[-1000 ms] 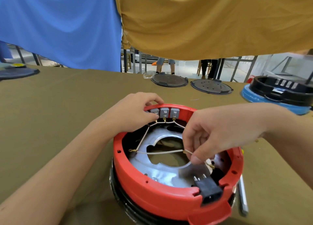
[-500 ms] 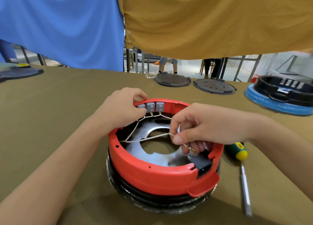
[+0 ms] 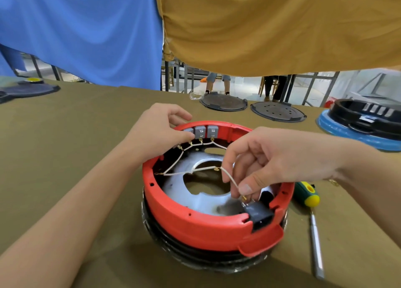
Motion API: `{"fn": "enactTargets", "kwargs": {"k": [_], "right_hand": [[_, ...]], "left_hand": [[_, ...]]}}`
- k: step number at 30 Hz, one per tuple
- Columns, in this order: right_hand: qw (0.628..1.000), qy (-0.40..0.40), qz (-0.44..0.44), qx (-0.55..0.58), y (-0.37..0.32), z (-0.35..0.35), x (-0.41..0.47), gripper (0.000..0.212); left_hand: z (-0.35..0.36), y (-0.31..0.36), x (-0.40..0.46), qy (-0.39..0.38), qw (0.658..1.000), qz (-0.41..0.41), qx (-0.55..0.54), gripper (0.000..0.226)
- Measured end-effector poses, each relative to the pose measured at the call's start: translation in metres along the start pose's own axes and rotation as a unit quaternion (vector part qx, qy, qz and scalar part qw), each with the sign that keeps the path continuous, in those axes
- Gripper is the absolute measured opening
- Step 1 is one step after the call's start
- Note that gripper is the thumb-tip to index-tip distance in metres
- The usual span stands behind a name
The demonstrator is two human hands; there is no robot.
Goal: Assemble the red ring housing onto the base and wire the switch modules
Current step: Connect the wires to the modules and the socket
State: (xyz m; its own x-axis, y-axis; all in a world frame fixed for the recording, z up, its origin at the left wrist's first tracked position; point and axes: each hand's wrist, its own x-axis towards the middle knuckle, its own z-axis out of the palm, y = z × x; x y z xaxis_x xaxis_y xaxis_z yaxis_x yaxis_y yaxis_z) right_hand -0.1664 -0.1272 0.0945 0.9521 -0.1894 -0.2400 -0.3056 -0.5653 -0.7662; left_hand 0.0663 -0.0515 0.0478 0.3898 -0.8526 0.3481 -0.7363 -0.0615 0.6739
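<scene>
Red plastic ring housing [image 3: 195,227] sits on dark round base [image 3: 195,255] table centre; left hand [image 3: 156,133] grips rim at 11 o'clock, right hand [image 3: 271,159] pinches thin white wire [image 3: 230,179], best pushed straight onto black socket [image 3: 258,215] at 5 o'clock.

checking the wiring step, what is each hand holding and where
Right hand pinches the thin white wire near its brass terminal end. Left hand grips the red plastic ring housing at its far rim.

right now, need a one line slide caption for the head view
Left hand steadies the red ring housing while the right hand pinches a white wire above the black socket.
</scene>
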Motion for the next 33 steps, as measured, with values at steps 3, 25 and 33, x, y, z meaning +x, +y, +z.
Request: {"fn": "enactTargets", "kwargs": {"k": [3, 25, 33], "right_hand": [[1.000, -0.004, 0.014, -0.011, 0.003, 0.001, 0.001, 0.020], [0.972, 0.196, -0.034, -0.125, 0.007, 0.000, 0.011, 0.017], [0.951, 0.243, -0.037, -0.189, 0.014, 0.007, 0.022, 0.019]], "left_hand": [[0.004, -0.002, 0.000, -0.026, 1.000, -0.004, 0.015, 0.033], [-0.042, 0.013, -0.017, -0.125, 0.948, -0.197, 0.217, 0.039], [-0.041, 0.015, -0.016, -0.149, 0.944, -0.126, 0.266, 0.042]]}}
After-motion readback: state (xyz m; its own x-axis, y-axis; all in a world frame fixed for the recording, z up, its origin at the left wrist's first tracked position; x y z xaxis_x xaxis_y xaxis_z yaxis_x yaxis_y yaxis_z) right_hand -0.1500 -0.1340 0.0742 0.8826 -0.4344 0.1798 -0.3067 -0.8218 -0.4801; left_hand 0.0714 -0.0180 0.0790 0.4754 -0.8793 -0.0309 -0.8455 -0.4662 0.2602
